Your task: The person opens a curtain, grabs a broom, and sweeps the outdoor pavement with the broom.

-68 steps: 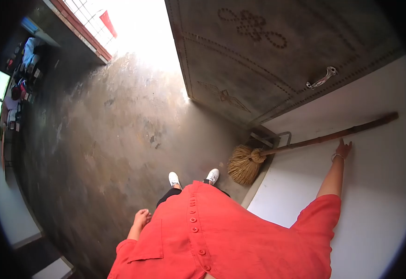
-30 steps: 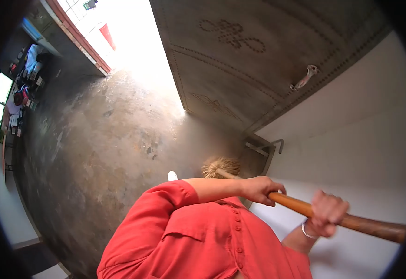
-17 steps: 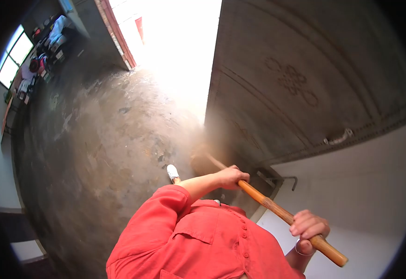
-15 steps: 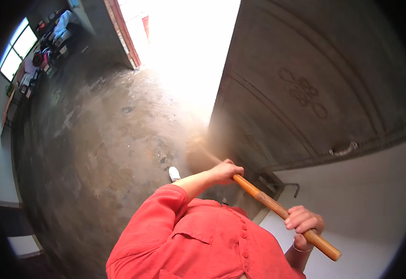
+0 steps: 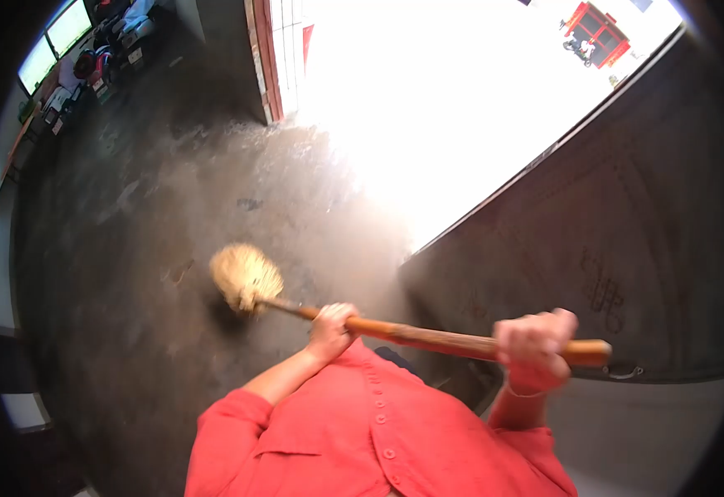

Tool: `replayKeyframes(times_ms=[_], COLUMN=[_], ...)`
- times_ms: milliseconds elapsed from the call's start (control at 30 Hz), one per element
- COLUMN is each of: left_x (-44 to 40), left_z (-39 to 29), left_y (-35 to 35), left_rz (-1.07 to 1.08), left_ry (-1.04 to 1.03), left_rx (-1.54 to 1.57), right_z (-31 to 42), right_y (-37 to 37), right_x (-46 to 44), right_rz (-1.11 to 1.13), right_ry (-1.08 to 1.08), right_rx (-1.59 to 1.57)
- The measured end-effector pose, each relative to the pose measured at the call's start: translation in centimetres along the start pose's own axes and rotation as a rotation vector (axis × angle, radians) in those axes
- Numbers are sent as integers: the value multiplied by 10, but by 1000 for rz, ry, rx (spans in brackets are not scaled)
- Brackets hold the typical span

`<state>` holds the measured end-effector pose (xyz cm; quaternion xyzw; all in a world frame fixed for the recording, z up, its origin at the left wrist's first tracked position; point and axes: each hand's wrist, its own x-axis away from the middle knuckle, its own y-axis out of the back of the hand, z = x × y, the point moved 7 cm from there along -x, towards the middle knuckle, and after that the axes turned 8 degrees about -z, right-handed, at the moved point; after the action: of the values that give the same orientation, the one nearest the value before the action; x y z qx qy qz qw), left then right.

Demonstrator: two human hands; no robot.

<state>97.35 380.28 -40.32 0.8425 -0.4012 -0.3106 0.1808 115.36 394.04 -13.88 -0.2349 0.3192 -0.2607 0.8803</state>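
Note:
A long-handled broom with a wooden shaft slants across in front of my red shirt. Its bushy straw-coloured head is at the floor on the left, slightly blurred. My left hand is closed round the lower part of the shaft, nearer the head. Close to the shaft's top end, my right hand grips it with fingers wrapped over, smeared by motion. A thin bracelet shows on the right wrist.
A large dark metal door stands open on the right, with a handle near its lower edge. Bright light fills the doorway beside a reddish frame. Clutter lines the far left wall under a window. The concrete floor is stained.
The broom head has swung from beside the door to the left across the floor. Both hands moved with the shaft, which is now nearer level. My view has turned, showing more of the doorway.

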Motion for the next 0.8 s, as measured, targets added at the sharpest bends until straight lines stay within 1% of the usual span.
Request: replayKeyframes(times_ms=[33, 67, 100, 133, 167, 200, 233, 267, 300, 333, 367, 400, 467, 500, 533, 600, 633, 667, 733, 800], left_x=[8, 18, 29, 37, 50, 60, 60, 44, 31, 10, -15, -45, -101, -132, -141, -187, -216, -243, -292, -333], left_z=[23, 47, 70, 86, 108, 128, 139, 132, 129, 126, 123, 109, 91, 77, 75, 66, 68, 72, 112, 103], left_y=[3, 4, 1, -1, -11, -24, -33, -32, -40, -52, -64, -72, -98, -107, -111, -143, -160, -182, -238, -240], left_rz=[-25, -49, -53, -41, 9, 50, 30, 22, 42, 26, 61, 99, 121, 137, 152, 164, 176, 189, 283, 340], left_ry=[57, 111, 186, 283, 359, 383, 368, 443, 512, 494, 409, 329, 249, 220, 193, 76, 34, -6, -12, -209], left_rx=[3, 9, 37, 50, 79, 109, 138, 135, 211, 319, 319, 314, 331, 336, 286, 304, 323, 342, 419, 448], right_z=[-26, -57, -84, -109, -126, -138, -145, -146, -137, -127, -119, -106, -74, -60, -54, -38, -33, -40, -69, -95], right_y=[0, 3, 7, 15, 14, 18, 21, 26, 35, 42, 49, 55, 64, 65, 66, 62, 62, 66, 71, 61], right_x=[-12, -23, -27, -27, -31, -38, -46, -58, -72, -86, -100, -114, -142, -153, -159, -167, -174, -179, -182, -179], right_rz=[-72, 63, 58, -9, 22, 40, 77, 124, 97, 77, 63, 64, 56, 94, 52, 117, 185, 246, 353, 676], right_ry=[-72, -180, -290, -441, -529, -611, -597, -590, -580, -568, -556, -516, -434, -344, -373, -233, -140, -147, -173, -20], right_rx=[-19, 23, 94, 191, 297, 406, 322, 234, 224, 207, 183, 246, 375, 416, 425, 543, 658, 725, 851, 1051])
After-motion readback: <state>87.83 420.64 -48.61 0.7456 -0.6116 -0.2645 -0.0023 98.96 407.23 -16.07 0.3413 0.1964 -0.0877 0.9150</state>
